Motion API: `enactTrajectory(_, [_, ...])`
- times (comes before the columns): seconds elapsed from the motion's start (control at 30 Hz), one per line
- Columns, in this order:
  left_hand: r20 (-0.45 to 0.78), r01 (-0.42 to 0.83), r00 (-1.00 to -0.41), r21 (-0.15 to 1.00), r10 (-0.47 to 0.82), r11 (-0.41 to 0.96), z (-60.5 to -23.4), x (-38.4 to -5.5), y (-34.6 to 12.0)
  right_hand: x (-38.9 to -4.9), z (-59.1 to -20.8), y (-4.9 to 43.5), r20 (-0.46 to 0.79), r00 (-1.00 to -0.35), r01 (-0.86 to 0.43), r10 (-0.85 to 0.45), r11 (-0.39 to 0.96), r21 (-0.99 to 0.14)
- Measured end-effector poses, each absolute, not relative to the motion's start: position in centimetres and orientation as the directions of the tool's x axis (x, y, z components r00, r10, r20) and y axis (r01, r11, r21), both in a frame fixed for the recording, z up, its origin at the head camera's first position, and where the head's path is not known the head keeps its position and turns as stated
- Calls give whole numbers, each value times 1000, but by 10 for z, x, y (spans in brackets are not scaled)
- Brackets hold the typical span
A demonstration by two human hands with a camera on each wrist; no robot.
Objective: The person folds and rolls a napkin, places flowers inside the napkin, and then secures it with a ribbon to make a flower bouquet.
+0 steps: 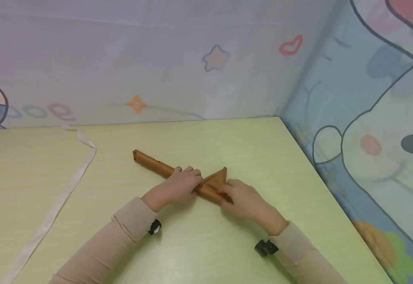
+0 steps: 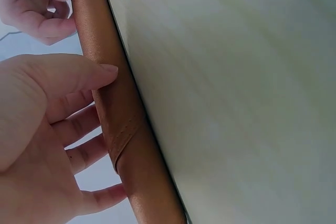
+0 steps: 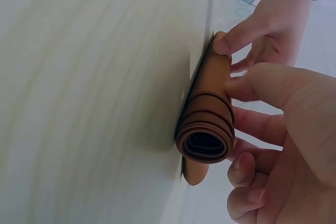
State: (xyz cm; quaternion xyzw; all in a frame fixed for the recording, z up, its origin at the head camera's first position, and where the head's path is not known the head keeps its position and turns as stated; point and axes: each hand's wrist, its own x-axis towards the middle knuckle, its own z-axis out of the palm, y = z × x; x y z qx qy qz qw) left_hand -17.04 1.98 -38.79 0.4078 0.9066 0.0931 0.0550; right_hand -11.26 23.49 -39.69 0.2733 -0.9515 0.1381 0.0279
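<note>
A brown, satin-like cloth [image 1: 153, 163] lies rolled into a long thin tube, slanting across the table from upper left to lower right. A triangular corner [image 1: 218, 180] sticks up loose on its far side, between the hands. My left hand [image 1: 178, 186] grips the middle of the roll, thumb on the near side and fingers behind it. Near the right end, my right hand [image 1: 245, 200] holds the roll between thumb and fingers. In the right wrist view, layered coils show around the hollow end of the rolled cloth [image 3: 206, 120].
A white ribbon [image 1: 64, 195] runs along the left side of the pale wooden table [image 1: 199, 252]. A printed cloth backdrop [image 1: 170, 59] stands behind the table and along its right edge. Small black devices [image 1: 266, 247] sit at both wrists.
</note>
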Motion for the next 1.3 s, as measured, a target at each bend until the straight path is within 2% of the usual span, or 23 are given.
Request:
enactTrajectory(0.43, [-17,743,-650,199,760,640,-388,-169,18,-115,-397,234,83,-854,-517,-514,817,-256])
enactTrajectory(1.0, [-80,731,-627,283,775,620,-386,-168,12,-116,-396,236,36,-829,-521,-558,747,-413])
enactTrajectory(1.3, [-90,728,-616,316,783,608,-383,-167,11,-114,-393,236,9,-824,-510,-567,733,-451])
